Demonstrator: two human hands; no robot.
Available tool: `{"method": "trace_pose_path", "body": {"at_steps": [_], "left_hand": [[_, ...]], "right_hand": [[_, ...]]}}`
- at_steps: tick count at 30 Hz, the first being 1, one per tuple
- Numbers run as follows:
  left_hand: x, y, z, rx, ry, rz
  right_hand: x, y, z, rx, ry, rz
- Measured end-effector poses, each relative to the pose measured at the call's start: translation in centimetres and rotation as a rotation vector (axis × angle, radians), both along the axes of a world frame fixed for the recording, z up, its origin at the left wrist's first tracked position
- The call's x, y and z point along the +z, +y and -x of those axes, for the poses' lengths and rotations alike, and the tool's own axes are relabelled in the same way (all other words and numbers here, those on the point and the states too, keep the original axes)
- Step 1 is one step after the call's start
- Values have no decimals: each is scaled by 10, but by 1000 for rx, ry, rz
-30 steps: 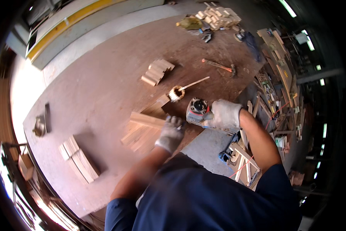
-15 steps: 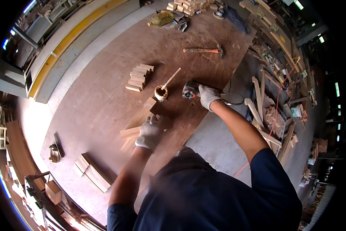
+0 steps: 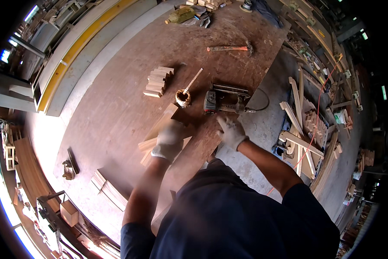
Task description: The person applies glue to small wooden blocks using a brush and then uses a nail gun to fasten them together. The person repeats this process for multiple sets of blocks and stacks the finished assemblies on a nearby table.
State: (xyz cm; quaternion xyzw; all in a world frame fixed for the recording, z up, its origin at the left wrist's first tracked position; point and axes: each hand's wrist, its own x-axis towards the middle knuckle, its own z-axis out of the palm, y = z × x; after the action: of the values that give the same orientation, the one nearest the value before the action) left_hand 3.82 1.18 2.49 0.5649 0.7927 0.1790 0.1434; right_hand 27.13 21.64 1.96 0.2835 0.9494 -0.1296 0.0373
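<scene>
My left hand [image 3: 168,140], in a pale work glove, lies over a joined set of light wooden pieces [image 3: 163,121]. Motion blurs its fingers, so their grip is unclear. My right hand [image 3: 232,132], gloved too, is held with its fingers apart and nothing in them. Just beyond it a black nail gun [image 3: 210,102] rests on its side on the brown worktable, an air hose [image 3: 268,102] running from its handle. Between the wood and the nail gun stands a glue-crusted pot [image 3: 183,99] with a stick [image 3: 194,80] leaning out.
A row of short wooden blocks [image 3: 157,83] sits beyond the pot, and a hammer [image 3: 228,48] lies farther off. At the left are a hand plane [image 3: 69,166] and bundled wooden strips [image 3: 109,190]. Timber offcuts [image 3: 298,138] are piled at the right, crossed by an orange hose [image 3: 318,110].
My right hand has let go of the nail gun, leaving it on the table, and drawn back toward me. My left hand stays at the wooden pieces. The view has shifted slightly.
</scene>
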Motion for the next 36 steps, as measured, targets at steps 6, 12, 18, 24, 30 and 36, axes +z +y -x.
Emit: {"method": "trace_pose_path", "body": {"at_steps": [6, 12, 18, 24, 30, 36], "left_hand": [[72, -3, 1, 282, -389, -66], [86, -45, -4, 565, -1433, -455], [63, -113, 3, 825, -1434, -567], [24, -208, 21, 1293, -511, -109], [14, -265, 29, 1528, -108, -70], [18, -289, 5, 1621, 19, -213]], "right_hand": [[-11, -55, -31, 100, 227, 202], [-22, -74, -31, 150, 102, 267], [-25, -74, -24, 284, -100, 129], [-1, -79, -9, 323, -259, 121], [2, -82, -3, 376, -315, 85], [10, -89, -7, 419, -379, 57]]}}
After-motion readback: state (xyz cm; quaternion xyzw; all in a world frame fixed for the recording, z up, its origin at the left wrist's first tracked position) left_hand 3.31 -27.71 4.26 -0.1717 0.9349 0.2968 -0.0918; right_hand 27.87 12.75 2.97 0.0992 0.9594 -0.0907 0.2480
